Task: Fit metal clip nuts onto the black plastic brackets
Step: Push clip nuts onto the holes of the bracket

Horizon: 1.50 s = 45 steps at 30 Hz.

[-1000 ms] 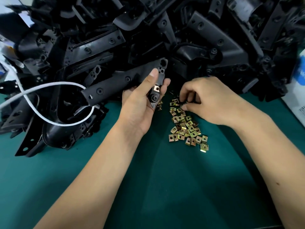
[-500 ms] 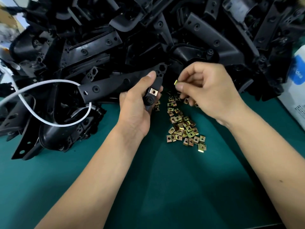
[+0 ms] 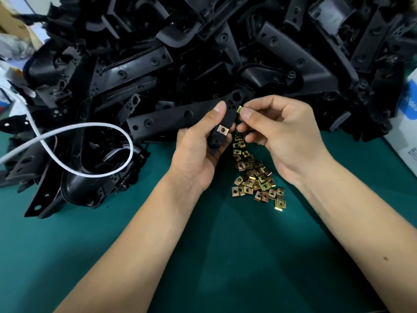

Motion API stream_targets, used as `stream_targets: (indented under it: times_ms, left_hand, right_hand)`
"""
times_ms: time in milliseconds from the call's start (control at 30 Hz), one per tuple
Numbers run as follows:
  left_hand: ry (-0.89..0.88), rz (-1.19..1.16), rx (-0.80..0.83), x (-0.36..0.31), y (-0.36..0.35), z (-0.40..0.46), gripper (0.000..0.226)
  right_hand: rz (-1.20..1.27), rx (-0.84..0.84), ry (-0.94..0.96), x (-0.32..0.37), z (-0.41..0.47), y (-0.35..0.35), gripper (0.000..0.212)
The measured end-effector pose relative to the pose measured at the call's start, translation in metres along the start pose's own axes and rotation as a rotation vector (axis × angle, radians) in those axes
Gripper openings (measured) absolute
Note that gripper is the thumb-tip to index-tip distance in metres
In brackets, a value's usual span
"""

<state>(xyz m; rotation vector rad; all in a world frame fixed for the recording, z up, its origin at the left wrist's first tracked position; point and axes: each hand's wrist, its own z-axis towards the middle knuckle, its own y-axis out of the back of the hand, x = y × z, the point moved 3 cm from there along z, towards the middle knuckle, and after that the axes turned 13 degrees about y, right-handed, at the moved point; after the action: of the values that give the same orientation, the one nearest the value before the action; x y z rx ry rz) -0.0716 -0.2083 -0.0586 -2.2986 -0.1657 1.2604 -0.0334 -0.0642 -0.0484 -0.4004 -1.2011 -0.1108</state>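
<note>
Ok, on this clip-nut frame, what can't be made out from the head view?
- Clip nut pinched by the right hand: mostly hidden by fingertips; orientation unclear.
- Bracket in the left hand: lower end covered by the palm.
- White box: cut off by the right edge, print unreadable.
- Top-left clutter: blurred.

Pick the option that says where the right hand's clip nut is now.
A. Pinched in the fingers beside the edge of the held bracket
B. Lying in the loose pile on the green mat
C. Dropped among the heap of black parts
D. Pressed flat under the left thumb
A: the right hand pinches a clip nut at the edge of the bracket that the left hand holds.
</note>
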Motion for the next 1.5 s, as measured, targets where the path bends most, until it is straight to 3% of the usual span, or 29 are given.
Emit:
stream_targets:
  times_ms: [133, 333, 667, 800, 967, 1067, 1200, 1267, 1333, 1500]
  left_hand:
    - [0.033, 0.032, 0.035, -0.001, 0.0, 0.0, 0.012]
    - [0.125, 0.04, 0.087, -0.002, 0.001, 0.002, 0.011]
    - [0.256, 0.086, 0.212, -0.001, 0.0, 0.002, 0.013]
    - [0.219, 0.139, 0.171, -0.003, 0.001, 0.003, 0.013]
    - [0.01, 0.353, 0.022, -0.006, 0.0, 0.004, 0.013]
    - [-0.068, 0.501, -0.037, -0.003, -0.003, 0.0, 0.011]
    - [-0.013, 0.633, 0.059, 0.001, -0.013, -0.009, 0.008]
    - [-0.02, 0.796, -0.006, 0.004, -0.021, -0.012, 0.006]
    - [-0.112, 0.886, -0.006, 0.005, -0.041, -0.019, 0.015]
    - [-0.239, 0.77, 0.229, 0.017, -0.125, -0.049, 0.03]
  right_hand:
    - [0.001, -0.003, -0.006, 0.001, 0.0, 0.0, 0.006]
    - [0.059, 0.025, -0.033, 0.006, 0.004, 0.004, 0.031]
    - [0.12, 0.099, -0.073, 0.007, 0.004, 0.006, 0.04]
    - [0.01, 0.123, -0.067, 0.003, 0.006, 0.01, 0.036]
    - [0.01, 0.209, -0.172, 0.002, 0.006, 0.004, 0.023]
    - [0.043, 0.053, -0.222, -0.002, 0.005, 0.01, 0.016]
    - [-0.008, -0.131, -0.247, 0.002, -0.004, 0.028, 0.029]
    - [0.016, -0.172, -0.22, 0.014, -0.012, 0.037, 0.03]
    - [0.029, -0.223, -0.136, 0.036, -0.022, 0.05, 0.027]
    - [0.005, -0.414, 0.149, 0.103, -0.054, 0.101, 0.025]
